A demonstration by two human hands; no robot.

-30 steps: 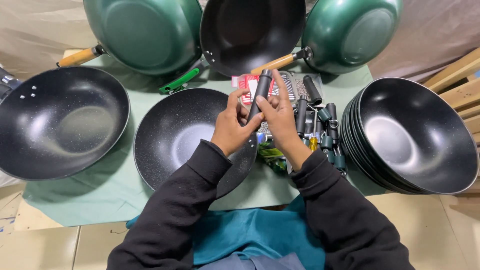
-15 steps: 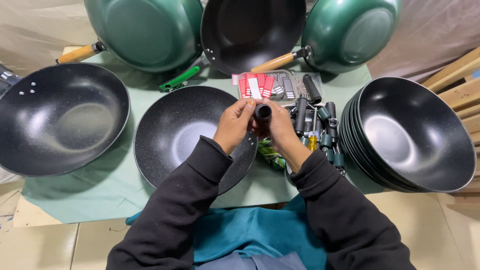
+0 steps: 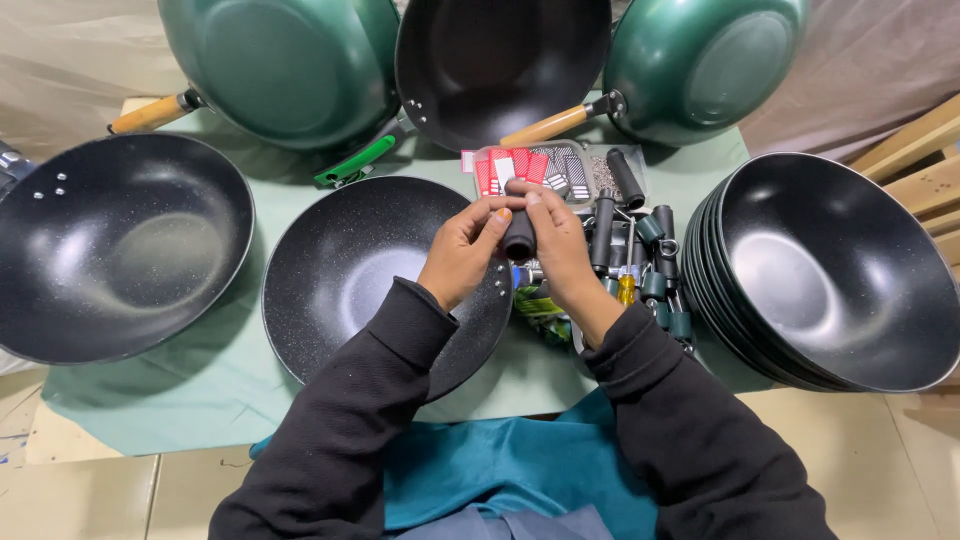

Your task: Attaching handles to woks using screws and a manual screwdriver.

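Observation:
My left hand [image 3: 462, 250] and my right hand [image 3: 560, 248] meet over the right rim of a black speckled wok [image 3: 350, 280]. Both grip a short black pan handle [image 3: 518, 236], held end-on toward the camera between my fingers. The wok lies flat on a light green cloth [image 3: 200, 385] straight in front of me. Just right of my hands lies a pile of more black handles [image 3: 640, 250] with metal fittings.
A second black wok [image 3: 110, 255] lies at the left and a stack of black woks [image 3: 830, 270] at the right. Two green woks [image 3: 290, 60] [image 3: 700, 60] and a black one [image 3: 500, 60] lean at the back. Red-and-grey packets [image 3: 530, 168] lie behind my hands. Wooden slats [image 3: 920, 150] stand far right.
The black handle stood upright between my fingers a second ago. It is now tipped end-on and held lower, closer to the wok's rim.

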